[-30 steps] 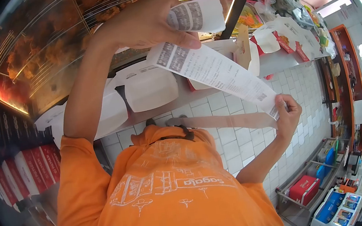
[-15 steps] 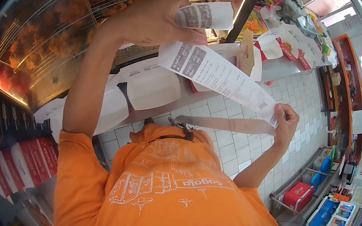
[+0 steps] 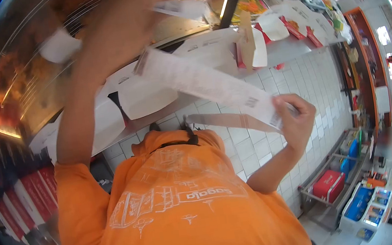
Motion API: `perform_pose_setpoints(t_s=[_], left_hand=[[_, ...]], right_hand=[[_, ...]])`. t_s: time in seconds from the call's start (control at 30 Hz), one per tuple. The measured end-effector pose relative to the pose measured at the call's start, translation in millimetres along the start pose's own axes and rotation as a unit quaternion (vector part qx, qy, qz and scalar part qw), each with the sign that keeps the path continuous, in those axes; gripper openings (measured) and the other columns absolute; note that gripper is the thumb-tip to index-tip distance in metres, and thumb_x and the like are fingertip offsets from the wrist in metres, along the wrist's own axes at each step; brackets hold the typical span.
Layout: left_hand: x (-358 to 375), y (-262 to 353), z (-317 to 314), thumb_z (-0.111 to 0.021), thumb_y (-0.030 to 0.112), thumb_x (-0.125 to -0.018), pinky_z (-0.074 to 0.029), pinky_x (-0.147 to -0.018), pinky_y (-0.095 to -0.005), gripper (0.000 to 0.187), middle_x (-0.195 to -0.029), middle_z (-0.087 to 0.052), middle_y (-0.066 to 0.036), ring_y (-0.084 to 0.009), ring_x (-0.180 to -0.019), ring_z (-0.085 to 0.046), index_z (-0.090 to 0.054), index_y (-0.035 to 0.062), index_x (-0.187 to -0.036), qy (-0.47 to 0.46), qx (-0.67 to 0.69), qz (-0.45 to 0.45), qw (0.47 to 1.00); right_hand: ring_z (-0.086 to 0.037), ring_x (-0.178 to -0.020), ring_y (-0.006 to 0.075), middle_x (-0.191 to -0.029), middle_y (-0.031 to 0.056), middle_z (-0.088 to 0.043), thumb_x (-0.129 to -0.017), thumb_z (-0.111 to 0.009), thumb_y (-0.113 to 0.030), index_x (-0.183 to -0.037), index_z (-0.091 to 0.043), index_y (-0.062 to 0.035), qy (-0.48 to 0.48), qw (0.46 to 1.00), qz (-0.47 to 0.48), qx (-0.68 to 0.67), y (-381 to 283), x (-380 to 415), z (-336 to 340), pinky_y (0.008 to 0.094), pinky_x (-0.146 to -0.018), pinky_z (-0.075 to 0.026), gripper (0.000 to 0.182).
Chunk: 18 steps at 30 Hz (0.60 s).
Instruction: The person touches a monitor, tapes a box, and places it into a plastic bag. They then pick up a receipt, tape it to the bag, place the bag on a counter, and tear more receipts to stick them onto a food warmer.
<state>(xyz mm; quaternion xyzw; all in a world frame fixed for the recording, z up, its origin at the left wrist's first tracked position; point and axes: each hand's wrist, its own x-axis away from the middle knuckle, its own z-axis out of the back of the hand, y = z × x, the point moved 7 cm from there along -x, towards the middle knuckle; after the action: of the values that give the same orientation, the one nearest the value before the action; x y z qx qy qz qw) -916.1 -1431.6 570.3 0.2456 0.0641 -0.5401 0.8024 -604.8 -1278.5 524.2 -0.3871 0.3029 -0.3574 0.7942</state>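
Note:
My right hand pinches the lower end of a long printed paper receipt, thumb on top. The strip slants up and left toward my left hand, which is blurred by motion but closed around the upper part. A loose white end of the paper sticks out to the right of the left hand. The print is smeared. Below the strip, open white cardboard food boxes line the edge of the counter.
Fried chicken pieces sit on wire racks in a lit glass cabinet behind my left arm. Folded red and white boxes are stacked at lower left. A red box rests on a metal rack at lower right. White floor tiles lie below the counter.
Both hands have shifted left in view with the receipt still stretched between them. My left hand has risen and turned quickly, and the paper is now blurred. The view itself has moved slightly.

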Motion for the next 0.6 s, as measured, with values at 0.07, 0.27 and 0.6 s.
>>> perform_pose_setpoints(t_s=[0.07,0.27,0.6], left_hand=[[9.9,68.7,-18.4,-0.079,0.017,-0.075,-0.053,-0.078,-0.0357,0.034,-0.098,-0.071,-0.014,-0.0298,-0.081,-0.068,-0.071,0.0050,-0.105,-0.051,0.177,-0.082,0.979],[31.2,116.9,-91.9,-0.070,0.009,-0.076,-0.052,-0.070,-0.0397,0.022,-0.084,-0.067,-0.020,-0.0383,-0.078,-0.066,-0.072,0.0044,-0.097,-0.157,0.318,-0.119,0.928],[33.1,149.9,-101.3,-0.068,-0.006,-0.067,-0.051,-0.061,-0.0317,0.015,-0.073,-0.069,-0.013,-0.0282,-0.064,-0.068,-0.072,0.0008,-0.079,-0.070,0.388,-0.152,0.906]], right_hand=[[-0.056,-0.067,0.0079,-0.073,0.0047,-0.069,-0.081,-0.075,-0.009,-0.084,-0.072,0.0025,-0.022,0.999,-0.010,0.036,-8.8,1.7,-15.1,0.0244,-0.062,-0.045,0.013],[-0.063,-0.083,0.0356,-0.089,0.0144,-0.067,-0.063,-0.067,0.004,-0.090,-0.069,-0.0031,-0.094,0.990,0.102,0.000,-24.4,2.3,-37.1,0.0393,-0.075,-0.051,0.028],[-0.058,-0.054,0.0208,-0.071,0.0089,-0.066,-0.077,-0.069,-0.005,-0.092,-0.069,-0.0064,0.007,0.999,0.043,0.026,-1.4,32.6,-32.7,0.0297,-0.053,-0.044,0.015]])
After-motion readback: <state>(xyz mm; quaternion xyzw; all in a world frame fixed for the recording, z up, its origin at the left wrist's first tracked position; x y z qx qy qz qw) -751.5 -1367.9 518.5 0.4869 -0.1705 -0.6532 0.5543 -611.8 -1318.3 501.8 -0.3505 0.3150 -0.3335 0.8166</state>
